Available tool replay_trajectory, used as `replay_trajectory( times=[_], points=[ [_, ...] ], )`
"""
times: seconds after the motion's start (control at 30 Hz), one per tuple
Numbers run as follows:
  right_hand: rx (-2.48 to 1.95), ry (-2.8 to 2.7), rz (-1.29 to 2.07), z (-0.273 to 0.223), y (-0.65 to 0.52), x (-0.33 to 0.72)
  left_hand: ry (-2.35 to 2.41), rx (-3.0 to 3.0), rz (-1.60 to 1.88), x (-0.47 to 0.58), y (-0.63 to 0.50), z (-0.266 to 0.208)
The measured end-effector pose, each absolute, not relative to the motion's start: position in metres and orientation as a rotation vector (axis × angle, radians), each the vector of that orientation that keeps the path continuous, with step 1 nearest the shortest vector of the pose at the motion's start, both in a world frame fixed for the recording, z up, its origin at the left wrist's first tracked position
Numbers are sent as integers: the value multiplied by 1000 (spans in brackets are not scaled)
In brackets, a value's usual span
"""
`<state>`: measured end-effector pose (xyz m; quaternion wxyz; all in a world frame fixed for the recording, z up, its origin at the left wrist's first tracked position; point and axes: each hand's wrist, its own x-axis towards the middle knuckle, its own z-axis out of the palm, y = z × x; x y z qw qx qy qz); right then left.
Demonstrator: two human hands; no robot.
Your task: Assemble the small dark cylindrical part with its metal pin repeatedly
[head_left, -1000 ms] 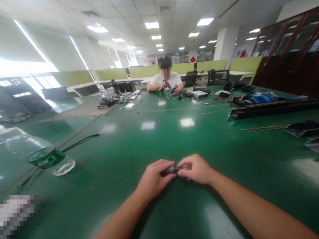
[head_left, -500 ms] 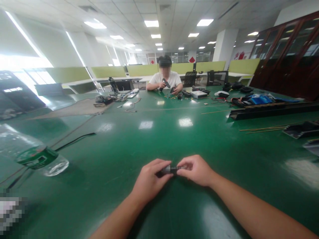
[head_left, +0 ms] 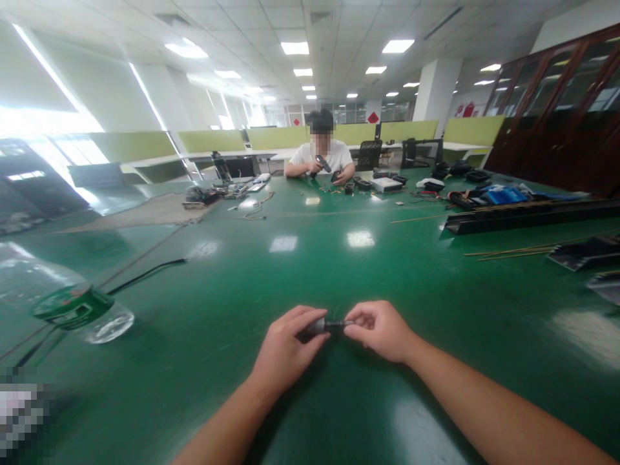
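the left hand (head_left: 281, 349) holds a grey cylinder (head_left: 318, 326); the right hand (head_left: 385, 332) pinches a dark rod (head_left: 335, 323).

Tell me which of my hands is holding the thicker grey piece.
Your left hand: it holds the thick grey piece, whereas your right hand pinches the end of the thin dark shaft.

Stretches wide as a glossy green tabletop (head_left: 300, 278). Bears, at left, a green-labelled clear bottle (head_left: 72, 307) and a black cable (head_left: 148, 274); at right, a long black channel (head_left: 523, 221) and thin yellowish rods (head_left: 508, 250); farther off, a white box (head_left: 387, 185).
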<state>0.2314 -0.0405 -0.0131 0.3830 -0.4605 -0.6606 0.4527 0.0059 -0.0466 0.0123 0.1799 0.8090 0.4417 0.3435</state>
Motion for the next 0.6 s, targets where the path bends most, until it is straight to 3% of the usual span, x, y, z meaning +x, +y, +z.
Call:
replay_trajectory(
  times=[0.27,0.6],
  points=[
    [-1036,-1421,1340,-15,-33,234,1476,2291,1011,-6,-43,14],
    [-1046,-1386,1438,-18,-26,229,1462,1684,861,-23,-50,38]
  ],
)
